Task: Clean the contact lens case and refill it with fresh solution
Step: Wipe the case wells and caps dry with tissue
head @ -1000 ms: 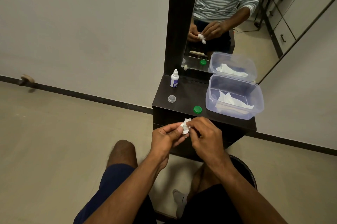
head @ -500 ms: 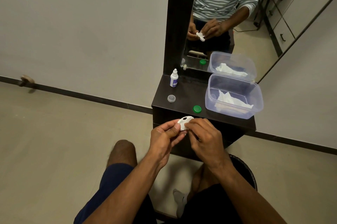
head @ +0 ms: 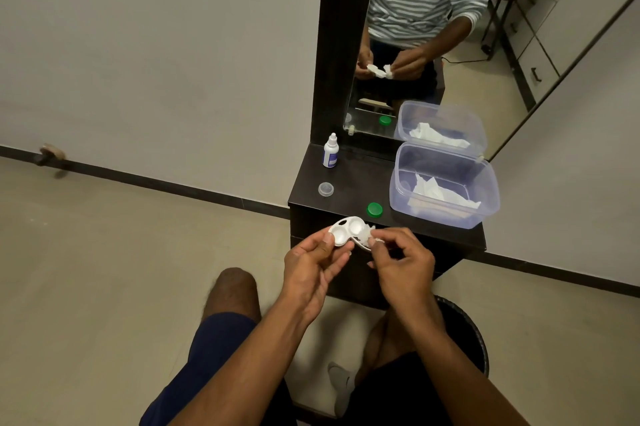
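Tissue (head: 373, 238), a second ago wadded into the case (head: 348, 231), is now out, pinched by the right hand (head: 401, 264). Left hand (head: 313, 264) grips the case before the shelf's (head: 349, 183) front edge, wells bare; wiping looks nearly finished, refill pending.

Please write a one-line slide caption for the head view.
Left hand holds the white lens case while right hand wipes it with tissue.

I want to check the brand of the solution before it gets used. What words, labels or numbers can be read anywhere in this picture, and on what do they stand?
None can be read.
Dropper bottle: it has a blue-purple label, but the print is too small and blurred to read.
Contact lens case, green cap, clear cap, plastic container: no markings show.
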